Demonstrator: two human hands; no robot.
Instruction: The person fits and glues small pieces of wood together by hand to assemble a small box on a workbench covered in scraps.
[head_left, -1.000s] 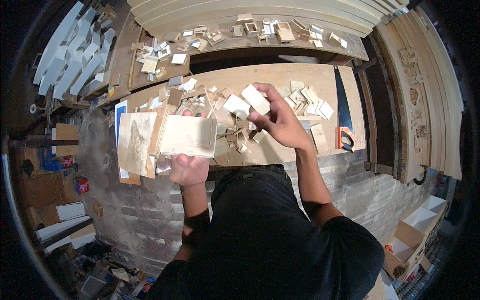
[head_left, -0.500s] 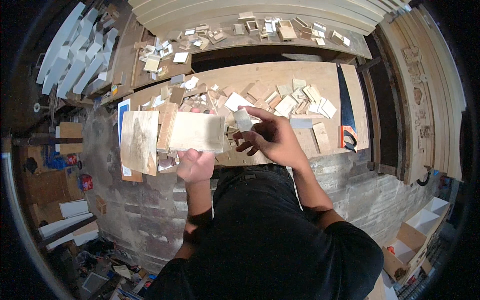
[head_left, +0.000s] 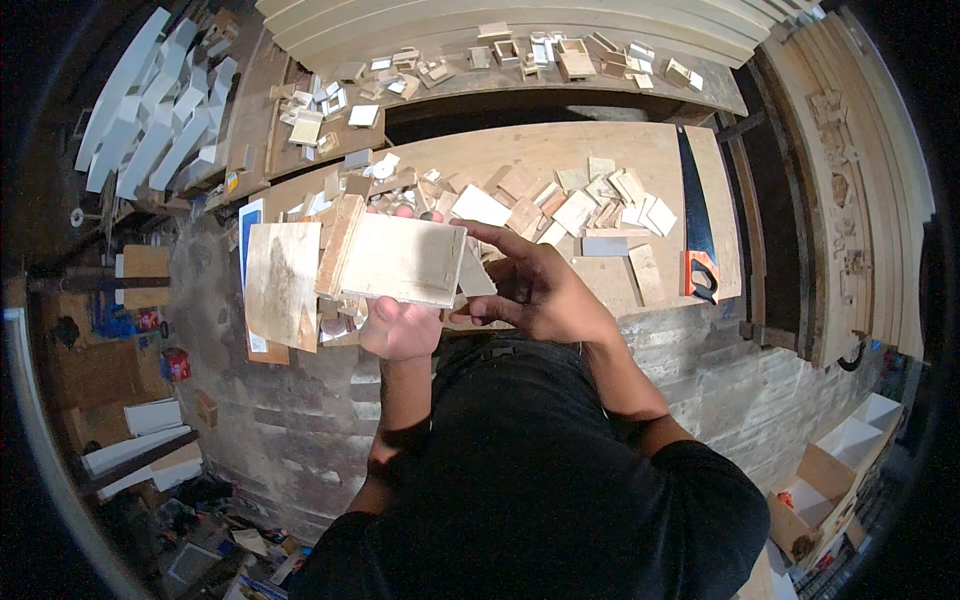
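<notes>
My left hand grips a small wooden assembly from beneath, thumb at its near edge and fingertips showing past the far edge. The assembly has a pale flat board on top and a raised wooden strip across its left end. At its right end is my right hand, fingers closed around a small pale wood piece. That piece sits tilted against the assembly's right edge, partly hidden behind it. Left of the assembly lies a thin, stained wooden sheet.
The plywood bench carries a pile of wood offcuts. A handsaw with an orange and black handle lies at its right. Small box-like wooden pieces line a shelf beyond. White boards are stacked far left.
My right hand has moved nearer and slightly left, bringing the small wood piece from just off the assembly to its right edge. The left hand still holds the assembly, tilted slightly differently.
</notes>
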